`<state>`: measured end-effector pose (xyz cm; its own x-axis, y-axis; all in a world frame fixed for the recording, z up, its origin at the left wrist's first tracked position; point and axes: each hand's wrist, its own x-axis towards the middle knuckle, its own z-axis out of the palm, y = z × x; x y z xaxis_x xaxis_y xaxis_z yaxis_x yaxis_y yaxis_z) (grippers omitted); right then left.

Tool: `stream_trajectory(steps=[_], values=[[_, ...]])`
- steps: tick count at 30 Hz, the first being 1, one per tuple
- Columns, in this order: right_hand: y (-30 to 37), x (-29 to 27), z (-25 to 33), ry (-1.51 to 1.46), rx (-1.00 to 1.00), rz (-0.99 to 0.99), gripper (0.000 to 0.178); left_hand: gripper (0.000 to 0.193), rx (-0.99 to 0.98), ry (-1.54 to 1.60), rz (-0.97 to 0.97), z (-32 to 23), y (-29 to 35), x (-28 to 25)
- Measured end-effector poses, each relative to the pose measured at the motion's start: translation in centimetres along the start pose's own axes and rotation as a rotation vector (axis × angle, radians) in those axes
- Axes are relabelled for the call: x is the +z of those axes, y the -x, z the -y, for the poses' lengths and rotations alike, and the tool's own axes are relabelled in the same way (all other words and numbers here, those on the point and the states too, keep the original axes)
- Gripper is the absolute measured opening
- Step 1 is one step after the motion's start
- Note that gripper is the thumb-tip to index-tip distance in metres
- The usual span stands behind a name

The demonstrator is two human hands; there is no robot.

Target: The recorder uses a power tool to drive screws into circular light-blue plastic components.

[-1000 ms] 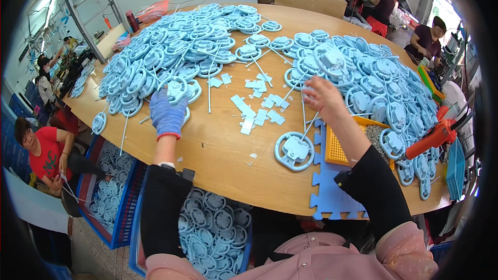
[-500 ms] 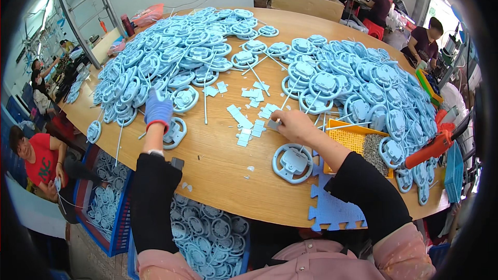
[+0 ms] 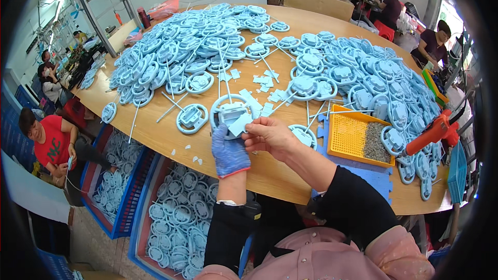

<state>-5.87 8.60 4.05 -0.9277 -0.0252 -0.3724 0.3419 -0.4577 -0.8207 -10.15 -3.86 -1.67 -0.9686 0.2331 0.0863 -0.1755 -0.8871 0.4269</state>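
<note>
In my gloved left hand is a light blue plastic wheel-shaped part, a ring with a middle block and a thin rod pointing away from me. My bare right hand pinches a small flat light blue plate at its edge, over the middle of that part. Whether the plate touches the part I cannot tell. Another wheel-shaped part lies on the table just left of my left hand, and one more is partly behind my right hand. Loose flat plates lie scattered beyond the held part.
Two large heaps of such parts, left and right, cover the wooden table. On a blue foam mat stands a yellow basket with small metal pieces. An orange-handled tool juts in at right. Filled crates stand below.
My left hand has come from the left heap toward the middle with a wheel-shaped part. My right hand has brought a plate from the loose ones to it.
</note>
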Motion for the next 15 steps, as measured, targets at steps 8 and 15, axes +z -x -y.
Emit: stream_trajectory(steps=[8, 15], values=[[1.6, -1.3, 0.7, -0.123, -0.043, -0.042, 0.015, 0.052, 0.021, -0.177, 0.1, -0.5, 1.1, 4.1], [1.1, 0.8, 1.1, 0.231, -0.117, -0.038, 0.021, 0.058, 0.18, -0.944, 0.302, -5.0, -0.2, 1.4]])
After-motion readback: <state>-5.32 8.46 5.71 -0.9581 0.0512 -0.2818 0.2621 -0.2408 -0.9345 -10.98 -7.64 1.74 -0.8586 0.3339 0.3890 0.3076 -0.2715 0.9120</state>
